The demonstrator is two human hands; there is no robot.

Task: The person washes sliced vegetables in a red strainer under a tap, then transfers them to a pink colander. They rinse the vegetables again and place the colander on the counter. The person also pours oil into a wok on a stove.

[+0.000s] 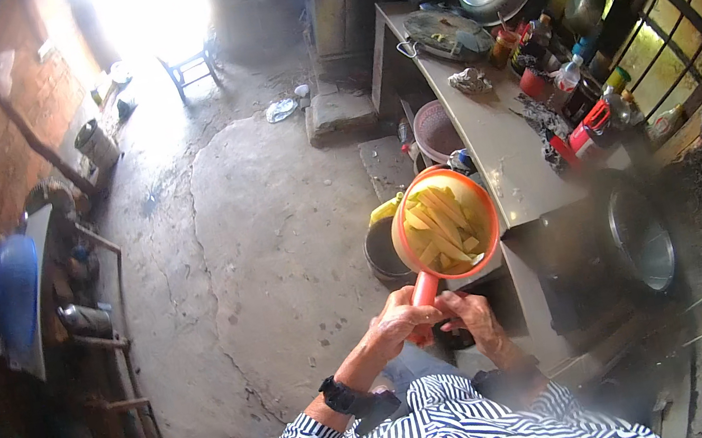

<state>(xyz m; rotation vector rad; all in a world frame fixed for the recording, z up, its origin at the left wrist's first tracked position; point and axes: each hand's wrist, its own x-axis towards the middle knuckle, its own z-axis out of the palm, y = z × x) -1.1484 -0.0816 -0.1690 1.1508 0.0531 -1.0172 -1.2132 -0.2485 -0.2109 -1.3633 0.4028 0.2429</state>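
My left hand (402, 318) grips the handle of an orange plastic dipper (496, 222). Pale yellow cut strips (439, 225), seemingly a vegetable, lie inside the dipper bowl. My right hand (475, 316) is close beside the handle and my left fingers, its own fingers bent. Whether it touches or holds the handle is hidden. Below and left of the dipper stands a dark bucket (385, 255), partly covered by it, with something yellow-green (386, 210) at its rim.
Along the right runs a narrow counter (482, 127) with bottles, a round chopping board (449, 35) and a red thermos-like container (587, 131). A metal pot (643, 239) sits on the dark stove at right. A pink basket (437, 128) stands below the counter; a blue basin (18, 292) is far left.
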